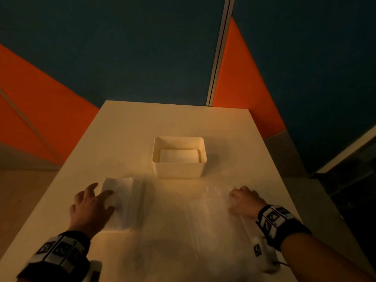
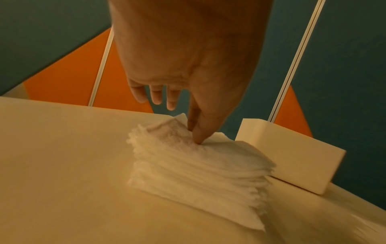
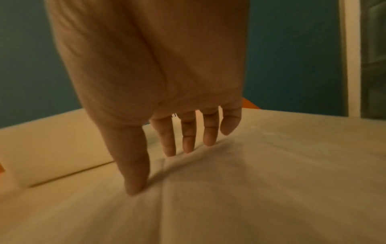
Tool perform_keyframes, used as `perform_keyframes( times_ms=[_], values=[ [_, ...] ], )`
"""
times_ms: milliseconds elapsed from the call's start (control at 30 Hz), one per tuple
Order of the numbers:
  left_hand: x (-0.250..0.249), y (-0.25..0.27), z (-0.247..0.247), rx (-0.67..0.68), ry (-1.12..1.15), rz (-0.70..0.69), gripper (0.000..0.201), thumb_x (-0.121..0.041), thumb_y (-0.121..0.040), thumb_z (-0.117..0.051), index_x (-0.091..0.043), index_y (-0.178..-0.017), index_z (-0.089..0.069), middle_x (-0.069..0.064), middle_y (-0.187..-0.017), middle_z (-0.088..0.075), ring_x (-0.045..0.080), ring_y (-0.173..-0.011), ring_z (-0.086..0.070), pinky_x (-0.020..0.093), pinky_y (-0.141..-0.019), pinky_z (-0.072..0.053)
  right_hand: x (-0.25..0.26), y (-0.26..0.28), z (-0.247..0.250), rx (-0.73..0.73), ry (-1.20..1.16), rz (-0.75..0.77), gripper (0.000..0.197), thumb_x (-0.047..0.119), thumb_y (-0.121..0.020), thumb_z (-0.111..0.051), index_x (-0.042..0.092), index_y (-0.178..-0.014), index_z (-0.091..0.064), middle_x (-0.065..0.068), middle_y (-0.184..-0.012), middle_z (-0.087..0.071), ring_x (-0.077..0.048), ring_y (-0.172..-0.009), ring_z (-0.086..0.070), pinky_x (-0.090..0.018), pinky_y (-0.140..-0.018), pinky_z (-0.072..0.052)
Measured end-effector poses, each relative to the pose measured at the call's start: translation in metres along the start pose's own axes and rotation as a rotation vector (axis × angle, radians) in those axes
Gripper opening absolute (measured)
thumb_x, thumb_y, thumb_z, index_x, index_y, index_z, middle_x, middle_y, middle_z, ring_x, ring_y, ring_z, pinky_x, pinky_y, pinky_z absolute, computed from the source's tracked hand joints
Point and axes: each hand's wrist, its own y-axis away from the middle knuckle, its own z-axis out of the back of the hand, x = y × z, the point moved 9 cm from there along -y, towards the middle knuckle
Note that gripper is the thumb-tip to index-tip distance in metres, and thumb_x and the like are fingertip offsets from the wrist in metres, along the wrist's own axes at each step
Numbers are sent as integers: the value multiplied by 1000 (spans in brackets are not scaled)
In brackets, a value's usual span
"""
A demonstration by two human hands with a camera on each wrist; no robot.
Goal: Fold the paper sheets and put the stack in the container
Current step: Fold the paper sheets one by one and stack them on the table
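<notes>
A thick stack of folded white paper (image 1: pixel 124 202) (image 2: pixel 188 165) lies on the table's left side. My left hand (image 1: pixel 100 190) (image 2: pixel 195 133) pinches its top near the far corner with thumb and forefinger, and the other fingers hang free. To the right, unfolded paper sheets (image 1: pixel 213 220) (image 3: pixel 250 181) lie flat. My right hand (image 1: pixel 242 198) (image 3: pixel 162 168) rests on them with straight fingertips touching the top sheet along a crease. The white container (image 1: pixel 179 169) (image 2: pixel 292 156) stands behind, between the hands, with folded paper (image 1: pixel 179 155) inside.
The pale table (image 1: pixel 142 123) ends at a far edge just behind the container. Beyond it stand dark teal and orange wall panels (image 1: pixel 244 82). The light is dim and warm. Both wrists wear black bands with markers.
</notes>
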Motion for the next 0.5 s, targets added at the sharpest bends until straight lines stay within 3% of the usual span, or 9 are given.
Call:
perform_keyframes(
  times_ms=[100, 300, 500],
  values=[
    [-1, 0, 1, 7, -9, 2, 52, -45, -84, -61, -38, -134, -47, 4, -152, -20, 34, -135, -19, 53, -106, -31, 0, -7, 4, -24, 127, 40, 71, 46, -72, -73, 34, -133, -40, 0, -134, -34, -29, -124, -39, -41, -100, -41],
    [-1, 0, 1, 5, 3, -2, 51, -45, -85, -61, -39, -133, -47, 4, -153, -20, 34, -135, -19, 53, -106, -30, 1, -12, 15, -159, 151, 104, 60, 48, -64, -80, 34, -115, -53, 7, -122, -46, -20, -116, -44, -37, -95, -38],
    [-4, 1, 4, -10, -23, -22, 52, -48, -84, -59, -40, -134, -45, 3, -153, -17, 33, -135, -17, 53, -107, -29, 2, -1, 27, -259, 108, 151, 36, 40, -72, -76, 35, -102, -59, 11, -114, -52, -17, -113, -48, -33, -94, -37]
  ],
)
